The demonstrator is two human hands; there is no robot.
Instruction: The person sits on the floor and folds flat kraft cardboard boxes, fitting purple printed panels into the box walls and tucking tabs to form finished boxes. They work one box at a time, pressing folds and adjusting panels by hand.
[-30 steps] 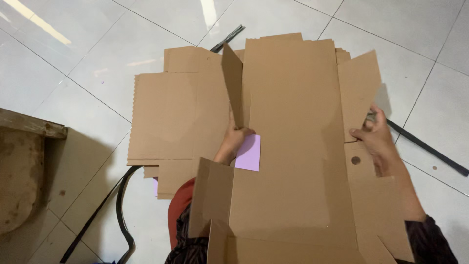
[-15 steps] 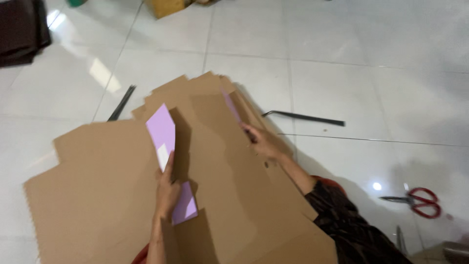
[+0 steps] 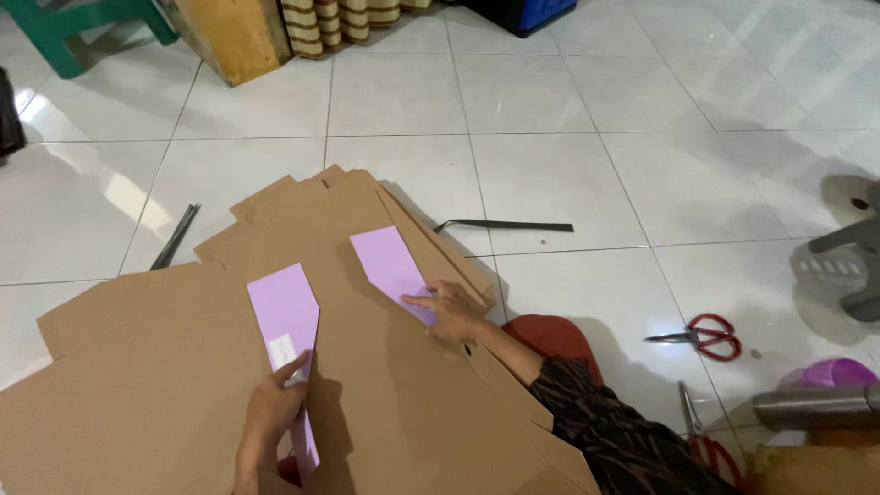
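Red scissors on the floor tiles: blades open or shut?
Shut, as far as visible: the red scissors lie flat on the white floor, blades forming one point.

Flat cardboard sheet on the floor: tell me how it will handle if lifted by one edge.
The cardboard sheet is broad, thin and creased, so it would probably sag or fold. It looks light. On glossy floor tiles it likely slides easily.

Plenty of open tile floor (image 3: 550, 101) up ahead of the cardboard stack (image 3: 183, 385), nothing on it. To the right it gets busier: a black strap (image 3: 504, 225) just off the cardboard's edge, red scissors (image 3: 701, 335) further out, and a metal cylinder (image 3: 811, 406), I think a flask, crowding the bottom right corner. On the left, black strips (image 3: 174, 236) lie by the cardboard.
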